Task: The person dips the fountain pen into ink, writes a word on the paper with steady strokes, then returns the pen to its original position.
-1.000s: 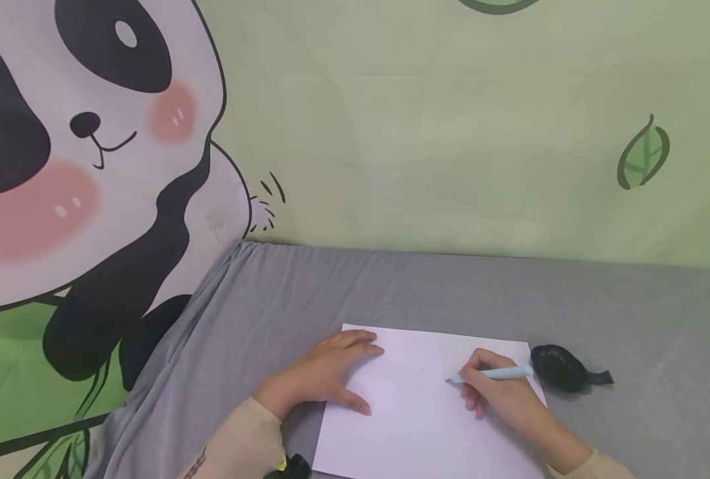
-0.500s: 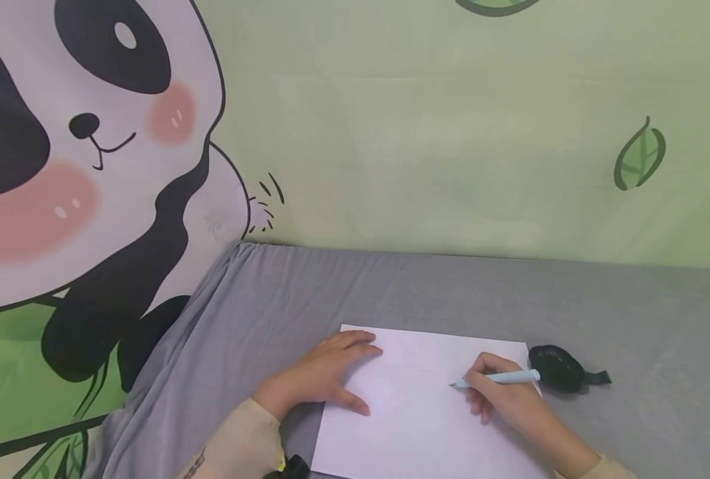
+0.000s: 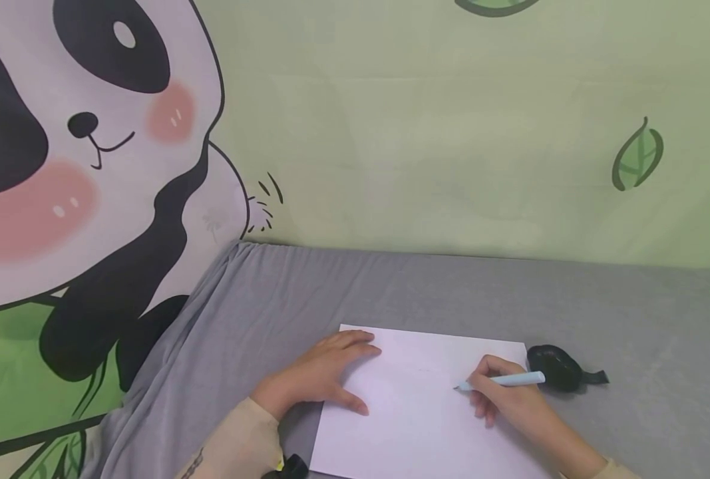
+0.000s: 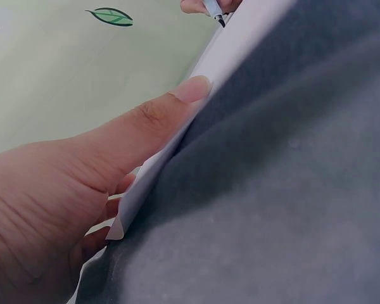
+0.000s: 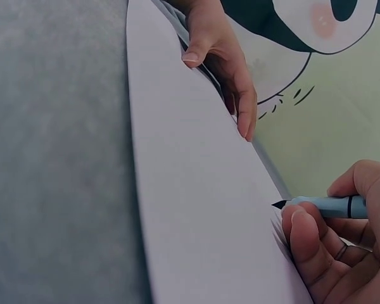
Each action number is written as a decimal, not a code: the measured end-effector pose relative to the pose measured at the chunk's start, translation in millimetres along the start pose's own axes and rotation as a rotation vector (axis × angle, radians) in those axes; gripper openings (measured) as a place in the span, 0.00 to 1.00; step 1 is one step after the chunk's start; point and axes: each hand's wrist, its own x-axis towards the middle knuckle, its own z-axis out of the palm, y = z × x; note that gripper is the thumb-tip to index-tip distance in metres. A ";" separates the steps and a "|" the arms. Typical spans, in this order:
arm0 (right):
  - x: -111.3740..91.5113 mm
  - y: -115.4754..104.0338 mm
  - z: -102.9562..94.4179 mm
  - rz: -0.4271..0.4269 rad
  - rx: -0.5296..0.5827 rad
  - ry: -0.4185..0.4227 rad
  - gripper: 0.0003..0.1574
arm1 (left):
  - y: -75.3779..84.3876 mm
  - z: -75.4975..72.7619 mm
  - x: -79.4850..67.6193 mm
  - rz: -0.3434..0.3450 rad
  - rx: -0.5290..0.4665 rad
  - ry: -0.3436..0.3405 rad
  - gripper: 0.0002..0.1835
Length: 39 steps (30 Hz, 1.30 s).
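A white sheet of paper (image 3: 402,426) lies on the grey cloth, with a few faint marks on its upper part. My left hand (image 3: 325,369) rests on the paper's left edge, thumb and fingers spread and fairly straight; in the left wrist view the thumb (image 4: 145,123) lies along that edge. With my right hand (image 3: 510,399) I pinch a light blue pen (image 3: 519,379) between thumb and fingers. Its dark tip (image 5: 278,204) points left at the paper; whether it touches the surface I cannot tell.
A glossy black object (image 3: 557,368) with a short tail lies at the paper's right edge. Another black item (image 3: 293,468), partly cut off, sits by the lower left corner. Behind the grey cloth (image 3: 450,293) hangs a green backdrop (image 3: 420,133) with a panda.
My right hand and the pen have moved slightly right and toward me over the paper. The left hand stays in place on the sheet.
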 end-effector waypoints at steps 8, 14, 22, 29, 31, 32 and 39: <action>-0.1 2.5 -2.5 0.012 -0.007 0.001 0.11 | -0.3 0.4 0.0 0.013 0.016 0.012 0.45; -2.0 2.8 -5.1 0.026 -0.015 -0.001 0.11 | -0.2 0.6 0.4 0.011 0.018 0.011 0.45; -4.3 0.4 -6.3 0.040 -0.036 0.001 0.11 | -1.2 1.2 0.6 0.003 0.018 0.006 0.45; -5.0 -1.5 -6.9 0.067 -0.042 0.004 0.10 | -1.8 2.1 1.0 0.003 0.026 0.006 0.45; -4.9 -1.2 -7.7 0.059 -0.038 -0.004 0.11 | -1.5 1.8 1.1 0.004 0.027 0.006 0.45; -4.7 -0.9 -7.9 0.064 -0.035 -0.005 0.11 | -1.3 1.8 1.2 0.005 0.029 0.006 0.45; -4.4 2.8 -10.0 0.041 -0.021 -0.026 0.12 | -0.6 1.4 1.1 0.004 0.032 0.007 0.45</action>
